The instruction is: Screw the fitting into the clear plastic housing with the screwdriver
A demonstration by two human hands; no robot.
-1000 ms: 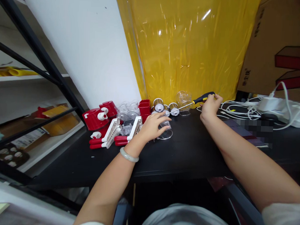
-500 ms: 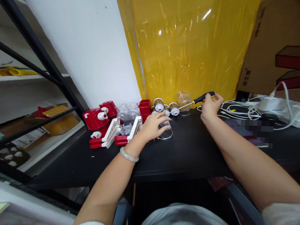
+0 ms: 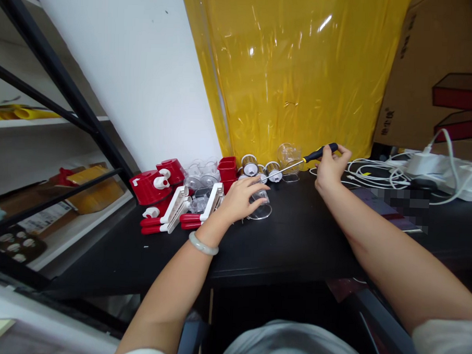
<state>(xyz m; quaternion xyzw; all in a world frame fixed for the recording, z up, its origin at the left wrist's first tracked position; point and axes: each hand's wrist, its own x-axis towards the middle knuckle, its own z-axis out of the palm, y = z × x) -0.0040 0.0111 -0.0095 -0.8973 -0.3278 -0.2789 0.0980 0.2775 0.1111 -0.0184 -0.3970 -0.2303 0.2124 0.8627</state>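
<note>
My right hand [image 3: 332, 168] grips the black-and-yellow handle of a screwdriver [image 3: 315, 154], its shaft slanting down to the left. The screwdriver's tip ends at the fingers of my left hand [image 3: 243, 199], where the exact contact is hidden. My left hand is closed around a clear plastic cup-like part [image 3: 262, 212], its round rim showing on the black table [image 3: 295, 242]. Just behind are several metal grater drums [image 3: 274, 171] with white ends. Left of my hand lie red-and-white handles [image 3: 212, 204], and a red square container [image 3: 227, 169] stands behind it.
Red housings with white knobs [image 3: 149, 188] and clear plastic parts [image 3: 201, 174] stand at the left. Another clear part [image 3: 289, 161] is at the back. White cables [image 3: 388, 170], a power strip [image 3: 470, 182] and a dark flat device [image 3: 379, 204] lie at the right.
The screwdriver handle has shifted and turned very slightly in my right hand. My left hand and the clear part keep their place.
</note>
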